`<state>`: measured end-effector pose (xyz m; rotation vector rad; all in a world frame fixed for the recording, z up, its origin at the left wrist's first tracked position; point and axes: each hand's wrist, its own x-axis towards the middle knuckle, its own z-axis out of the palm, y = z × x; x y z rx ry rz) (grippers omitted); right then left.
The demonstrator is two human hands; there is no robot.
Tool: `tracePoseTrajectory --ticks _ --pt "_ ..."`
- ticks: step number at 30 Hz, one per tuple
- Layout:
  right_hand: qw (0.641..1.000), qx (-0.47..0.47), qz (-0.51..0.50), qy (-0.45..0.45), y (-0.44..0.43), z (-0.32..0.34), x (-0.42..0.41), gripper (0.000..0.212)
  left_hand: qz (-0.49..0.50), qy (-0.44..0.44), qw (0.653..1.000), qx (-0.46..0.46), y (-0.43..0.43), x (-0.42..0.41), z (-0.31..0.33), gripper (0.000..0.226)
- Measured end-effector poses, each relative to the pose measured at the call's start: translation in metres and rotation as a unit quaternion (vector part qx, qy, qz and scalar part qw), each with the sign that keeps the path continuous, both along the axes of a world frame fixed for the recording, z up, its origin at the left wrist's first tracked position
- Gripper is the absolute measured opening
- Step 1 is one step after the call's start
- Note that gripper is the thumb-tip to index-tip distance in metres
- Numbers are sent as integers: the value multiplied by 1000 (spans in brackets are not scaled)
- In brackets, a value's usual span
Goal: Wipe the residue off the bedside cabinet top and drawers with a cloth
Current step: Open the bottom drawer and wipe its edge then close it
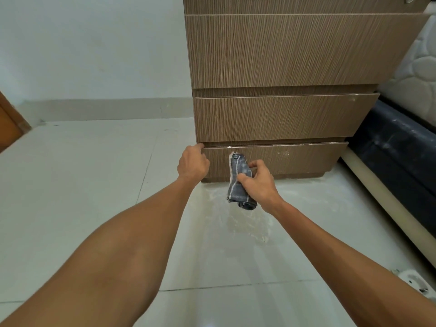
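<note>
The brown wood-grain bedside cabinet [283,57] stands ahead with three drawer fronts, each pulled slightly out. White residue lines the top edge of the bottom drawer [295,161], and specks mark its front. My left hand [193,164] grips the top left corner of that bottom drawer. My right hand [257,182] holds a folded grey checked cloth [238,182] against the left part of the drawer's front. The cabinet top is out of view.
White powder is scattered on the pale tiled floor [245,220] in front of the cabinet. A black bed base [396,147] with a quilted mattress [415,72] stands close on the right. A wooden door edge [9,128] shows at far left.
</note>
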<state>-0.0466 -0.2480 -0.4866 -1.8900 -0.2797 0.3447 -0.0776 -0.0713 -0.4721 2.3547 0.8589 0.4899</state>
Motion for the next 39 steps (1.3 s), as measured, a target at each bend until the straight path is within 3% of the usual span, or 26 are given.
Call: tracePoseTrajectory --ticks 6,11,15,20,26,33,39 --pt "999 -4 0 -51 4 11 -2 35 -13 38 999 26 0 -1 5 39" --pt "989 -10 -20 -146 5 24 1 37 10 7 1000 28 -3 -5 3 27" --pt "953 -86 -10 -292 17 30 7 45 27 -6 999 33 -5 -9 1 22" --pt "882 -242 65 -398 49 38 9 56 26 14 997 73 -7 -10 4 18" --pt "805 -376 91 -449 56 20 15 55 27 22 994 103 -11 -7 5 20" --pt "796 -400 92 -445 22 20 41 53 -10 32 978 205 -24 -1 2 17" --pt "789 -421 74 -441 -22 15 65 52 -47 33 971 234 -44 15 3 21"
